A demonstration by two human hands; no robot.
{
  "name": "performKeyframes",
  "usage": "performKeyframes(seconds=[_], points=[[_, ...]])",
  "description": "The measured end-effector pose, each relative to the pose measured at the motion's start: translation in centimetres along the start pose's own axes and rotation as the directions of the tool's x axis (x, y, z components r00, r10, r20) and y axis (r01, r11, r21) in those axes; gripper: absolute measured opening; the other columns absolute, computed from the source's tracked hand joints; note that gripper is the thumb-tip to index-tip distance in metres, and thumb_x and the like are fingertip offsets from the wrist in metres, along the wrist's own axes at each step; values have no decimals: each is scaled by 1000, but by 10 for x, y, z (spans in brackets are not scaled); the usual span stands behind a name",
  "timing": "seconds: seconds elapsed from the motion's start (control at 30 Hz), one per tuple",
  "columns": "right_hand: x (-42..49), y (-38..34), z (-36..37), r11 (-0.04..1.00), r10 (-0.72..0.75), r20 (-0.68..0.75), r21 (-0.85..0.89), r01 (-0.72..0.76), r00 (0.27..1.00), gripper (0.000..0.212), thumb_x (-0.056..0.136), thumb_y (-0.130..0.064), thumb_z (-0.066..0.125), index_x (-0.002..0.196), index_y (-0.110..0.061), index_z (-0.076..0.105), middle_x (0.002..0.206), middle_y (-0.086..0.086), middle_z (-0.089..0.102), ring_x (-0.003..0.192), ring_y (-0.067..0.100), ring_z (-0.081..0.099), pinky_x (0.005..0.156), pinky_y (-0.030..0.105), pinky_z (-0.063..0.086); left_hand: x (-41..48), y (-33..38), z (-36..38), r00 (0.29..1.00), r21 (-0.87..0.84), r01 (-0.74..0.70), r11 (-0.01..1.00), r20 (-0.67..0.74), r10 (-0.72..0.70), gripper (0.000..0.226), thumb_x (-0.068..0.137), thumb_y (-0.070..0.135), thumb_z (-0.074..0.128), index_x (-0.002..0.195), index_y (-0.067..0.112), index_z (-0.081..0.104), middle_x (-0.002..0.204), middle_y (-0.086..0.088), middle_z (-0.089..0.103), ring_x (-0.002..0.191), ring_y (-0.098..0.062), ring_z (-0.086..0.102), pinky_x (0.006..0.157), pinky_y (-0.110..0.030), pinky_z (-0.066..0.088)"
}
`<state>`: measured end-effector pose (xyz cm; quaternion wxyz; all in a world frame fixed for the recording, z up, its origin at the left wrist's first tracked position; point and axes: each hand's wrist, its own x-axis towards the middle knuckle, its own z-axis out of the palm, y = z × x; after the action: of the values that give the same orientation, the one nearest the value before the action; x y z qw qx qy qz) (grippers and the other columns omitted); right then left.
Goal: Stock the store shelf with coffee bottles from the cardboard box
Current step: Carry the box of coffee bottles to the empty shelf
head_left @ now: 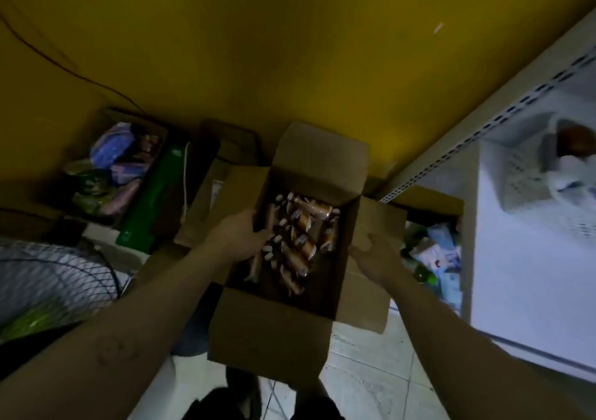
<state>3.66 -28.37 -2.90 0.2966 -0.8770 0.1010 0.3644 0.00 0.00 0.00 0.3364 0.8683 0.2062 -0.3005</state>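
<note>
Each grip closes on the cardboard box [274, 332]: left hand [240, 236] on its wall, right hand [375, 252] on a flap. Keeping it level should stop the coffee bottles [300, 236] rolling.

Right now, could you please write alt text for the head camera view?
A person's left hand and right hand grip the sides of an open cardboard box of coffee bottles, beside a white store shelf.
</note>
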Motion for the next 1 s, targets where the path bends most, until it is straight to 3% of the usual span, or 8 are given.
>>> performKeyframes(seconds=[0.17, 0.23, 0.3, 0.37, 0.43, 0.53, 0.8, 1.0], points=[[45, 29, 23, 996, 85, 35, 8, -86, 996, 80, 90, -49, 57, 150, -10, 20, 155, 15, 28, 130, 34, 44, 103, 41, 41, 42, -28, 31, 996, -46, 89, 995, 14, -89, 46, 91, 40, 57, 124, 10, 47, 94, 3, 54, 91, -19, 56, 65, -24, 40], [60, 36, 35, 995, 96, 25, 37, -97, 995, 79, 89, -47, 59, 149, -9, 24, 147, 17, 40, 119, 33, 54, 97, 45, 47, 60, -41, 39, 991, -84, 136, 987, 19, -135, 43, 90, 36, 60, 124, 13, 47, 101, -4, 57, 93, -22, 57, 76, -29, 44], [75, 40, 45, 995, 92, 4, 37, -92, 996, 76, 89, -44, 61, 147, -8, 28, 133, 18, 53, 106, 32, 61, 89, 44, 52, 80, -51, 43, 988, -96, 156, 983, -4, -157, 21, 90, 30, 63, 103, 23, 48, 90, -1, 54, 78, -15, 54, 85, -34, 48], [89, 49, 57, 996, 86, -27, -12, -87, 996, 77, 88, -43, 62, 148, -11, 26, 140, 19, 46, 116, 37, 54, 96, 47, 47, 101, -63, 48, 985, -43, 172, 984, 19, -171, 18, 91, 31, 61, 102, 23, 49, 92, -2, 55, 76, -13, 52, 80, -32, 49], [102, 57, 68, 995, 82, -87, -56, -87, 993, 81, 88, -41, 63, 151, -16, 19, 154, 16, 25, 134, 40, 35, 107, 49, 35, 121, -77, 53, 984, 0, 173, 985, 53, -173, 48, 93, 34, 58, 131, 10, 44, 123, -13, 56, 92, -18, 54, 69, -24, 44], [121, 68, 80, 990, 106, -185, -76, -121, 977, 78, 88, -39, 64, 149, -15, 22, 155, 16, 20, 136, 41, 29, 108, 52, 31, 145, -100, 62, 974, -15, 225, 974, 39, -224, 78, 90, 48, 55, 149, 10, 20, 147, -15, 37, 122, -30, 48, 91, -35, 46], [136, 79, 98, 978, 156, -252, -94, -184, 955, 89, 84, -40, 68, 151, -18, 13, 152, 21, 21, 136, 44, 23, 106, 56, 28, 177, -156, 66, 940, -189, 334, 923, -11, -342, 97, 73, 83, 42, 151, 32, 12, 155, -9, 23, 131, -40, 38, 105, -51, 38], [137, 95, 102, 964, 234, -279, -57, -260, 931, 100, 79, -57, 67, 151, -29, 4, 155, 18, 10, 138, 47, 16, 108, 63, 26, 171, -185, 67, 869, -484, 333, 809, -175, -462, 95, 72, 67, 63, 149, 25, 25, 149, -11, 38, 132, -40, 39, 108, -54, 34]])
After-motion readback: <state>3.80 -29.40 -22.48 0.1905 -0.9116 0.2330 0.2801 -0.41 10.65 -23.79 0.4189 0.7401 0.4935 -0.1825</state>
